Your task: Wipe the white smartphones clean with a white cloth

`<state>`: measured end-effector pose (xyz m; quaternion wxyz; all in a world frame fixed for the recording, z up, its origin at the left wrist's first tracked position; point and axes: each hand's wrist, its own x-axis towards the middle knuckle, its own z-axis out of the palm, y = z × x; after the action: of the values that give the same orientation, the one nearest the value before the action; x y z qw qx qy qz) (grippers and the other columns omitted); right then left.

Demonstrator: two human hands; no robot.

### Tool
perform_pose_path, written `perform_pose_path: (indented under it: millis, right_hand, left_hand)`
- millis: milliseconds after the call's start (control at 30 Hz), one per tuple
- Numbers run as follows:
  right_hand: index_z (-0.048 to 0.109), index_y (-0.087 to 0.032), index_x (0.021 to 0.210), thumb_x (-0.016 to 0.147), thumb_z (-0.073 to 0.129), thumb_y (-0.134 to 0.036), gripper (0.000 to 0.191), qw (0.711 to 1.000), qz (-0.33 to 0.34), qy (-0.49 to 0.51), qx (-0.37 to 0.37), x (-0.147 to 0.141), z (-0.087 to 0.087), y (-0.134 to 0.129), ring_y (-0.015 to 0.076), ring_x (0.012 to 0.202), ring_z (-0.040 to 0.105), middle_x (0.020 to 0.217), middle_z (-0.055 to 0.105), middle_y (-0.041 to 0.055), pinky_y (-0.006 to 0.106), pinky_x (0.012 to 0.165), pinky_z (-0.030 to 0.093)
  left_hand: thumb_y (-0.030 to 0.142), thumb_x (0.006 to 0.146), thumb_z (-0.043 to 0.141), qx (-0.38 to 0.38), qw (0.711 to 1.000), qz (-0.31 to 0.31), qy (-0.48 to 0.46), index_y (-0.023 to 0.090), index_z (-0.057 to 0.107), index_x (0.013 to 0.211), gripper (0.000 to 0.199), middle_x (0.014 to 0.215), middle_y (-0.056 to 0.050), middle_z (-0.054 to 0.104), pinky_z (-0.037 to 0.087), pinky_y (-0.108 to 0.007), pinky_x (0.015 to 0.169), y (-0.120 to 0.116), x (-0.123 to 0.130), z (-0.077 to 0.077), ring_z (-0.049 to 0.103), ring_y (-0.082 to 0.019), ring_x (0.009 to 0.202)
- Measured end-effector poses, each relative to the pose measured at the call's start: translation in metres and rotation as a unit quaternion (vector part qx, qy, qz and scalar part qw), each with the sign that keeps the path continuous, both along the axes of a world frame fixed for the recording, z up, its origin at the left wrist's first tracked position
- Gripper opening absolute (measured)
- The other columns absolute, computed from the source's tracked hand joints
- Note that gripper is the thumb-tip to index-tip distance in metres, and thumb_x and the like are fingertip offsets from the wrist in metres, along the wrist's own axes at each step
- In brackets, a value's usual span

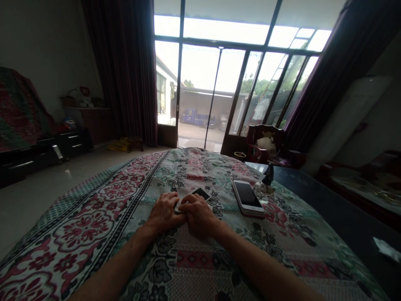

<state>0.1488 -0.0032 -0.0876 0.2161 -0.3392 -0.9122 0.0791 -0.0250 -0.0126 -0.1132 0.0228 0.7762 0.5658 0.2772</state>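
My left hand (164,211) rests over the patterned cloth with its fingers curled. My right hand (199,211) meets it from the right, fingers bent and pressed against the left fingertips. A small pale thing with a dark edge (178,207) shows between the two hands, mostly covered by fingers; its kind is unclear. Just beyond my right hand lies a dark flat rectangle with a pale border (202,193), partly hidden by that hand. Farther right, a white smartphone (249,197) lies face up with a dark screen, a reddish edge beneath it.
The floral cloth (84,230) covers the surface under my hands. A clear object with a dark upright part (265,186) stands behind the phone. On the dark tabletop (338,217) at right lies a crumpled white paper (387,248). A wooden chair (266,142) stands by the glass doors.
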Motion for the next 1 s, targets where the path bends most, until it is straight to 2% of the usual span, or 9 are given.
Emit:
perform_pose_path:
  millis: [67,200,300,400,533,600,667,867,1000]
  right_hand:
    - [0.072,-0.027,0.104,0.086,0.050,-0.012,0.032,1.000,-0.028,0.002,-0.004,0.004,0.000,0.011,0.0170,0.100,0.052,0.109,0.064,0.0020,0.030,0.091,0.035]
    - [0.072,-0.026,0.104,0.087,0.046,-0.012,0.034,0.987,-0.162,-0.007,0.003,0.022,0.004,0.036,0.0194,0.100,0.053,0.107,0.064,0.0054,0.031,0.090,0.035]
    - [0.071,-0.024,0.105,0.087,0.045,-0.012,0.035,0.976,-0.214,-0.019,0.020,0.029,0.005,0.041,0.0216,0.101,0.052,0.108,0.063,0.0074,0.032,0.090,0.034]
    - [0.071,-0.025,0.104,0.086,0.048,-0.014,0.031,0.981,-0.187,-0.032,0.031,0.022,0.002,0.030,0.0219,0.102,0.050,0.111,0.061,0.0071,0.032,0.090,0.034]
    - [0.070,-0.029,0.103,0.084,0.056,-0.019,0.026,0.996,-0.079,-0.035,0.026,0.004,-0.004,0.010,0.0196,0.099,0.050,0.109,0.061,0.0030,0.031,0.088,0.035]
    - [0.071,-0.030,0.103,0.083,0.057,-0.019,0.026,0.998,-0.046,-0.029,0.023,0.001,-0.005,0.008,0.0188,0.098,0.050,0.107,0.062,0.0018,0.030,0.088,0.035]
    - [0.071,-0.029,0.104,0.084,0.054,-0.016,0.030,0.997,-0.065,-0.023,0.018,0.004,-0.002,0.013,0.0186,0.099,0.051,0.107,0.063,0.0020,0.030,0.089,0.035]
    - [0.072,-0.025,0.102,0.085,0.048,-0.012,0.033,0.974,-0.225,-0.025,0.025,0.032,0.006,0.038,0.0224,0.103,0.050,0.109,0.061,0.0073,0.032,0.090,0.035]
    - [0.072,-0.024,0.099,0.084,0.049,-0.012,0.030,0.969,-0.240,-0.031,0.041,0.035,0.002,0.031,0.0227,0.100,0.050,0.104,0.061,0.0081,0.032,0.088,0.036]
  left_hand:
    - [0.041,0.067,0.072,-0.003,1.000,-0.006,-0.002,0.019,0.070,0.098,0.037,0.120,-0.009,0.062,0.042,-0.040,0.100,-0.001,0.001,0.002,0.053,-0.030,0.114]
    - [0.046,0.065,0.074,-0.005,1.000,-0.003,-0.007,0.020,0.070,0.099,0.043,0.118,-0.008,0.063,0.042,-0.041,0.099,-0.003,0.002,0.006,0.054,-0.031,0.113]
    - [0.046,0.065,0.074,-0.009,1.000,0.004,-0.010,0.018,0.069,0.103,0.048,0.122,-0.010,0.062,0.042,-0.041,0.100,-0.003,0.003,0.007,0.053,-0.031,0.115]
    - [0.046,0.063,0.075,-0.012,1.000,0.001,-0.018,0.019,0.070,0.101,0.047,0.122,-0.009,0.062,0.041,-0.041,0.101,-0.002,0.002,0.006,0.053,-0.031,0.115]
    - [0.042,0.064,0.074,-0.012,1.000,0.002,-0.029,0.020,0.069,0.100,0.042,0.121,-0.009,0.063,0.041,-0.040,0.101,-0.001,0.002,0.003,0.053,-0.030,0.116]
    - [0.041,0.065,0.073,-0.012,1.000,0.003,-0.026,0.020,0.069,0.099,0.040,0.122,-0.009,0.063,0.041,-0.040,0.101,-0.001,0.002,0.003,0.053,-0.030,0.116]
    - [0.042,0.065,0.074,-0.012,1.000,-0.003,-0.020,0.018,0.069,0.098,0.041,0.120,-0.010,0.063,0.041,-0.041,0.101,-0.001,0.002,0.003,0.053,-0.031,0.115]
    - [0.047,0.066,0.073,-0.001,1.000,-0.006,-0.013,0.019,0.068,0.096,0.042,0.115,-0.010,0.064,0.043,-0.041,0.098,-0.003,0.004,0.008,0.055,-0.031,0.111]
    - [0.050,0.067,0.072,0.003,1.000,0.007,0.005,0.019,0.067,0.091,0.039,0.106,-0.009,0.066,0.044,-0.039,0.096,-0.005,0.008,0.010,0.055,-0.030,0.109]
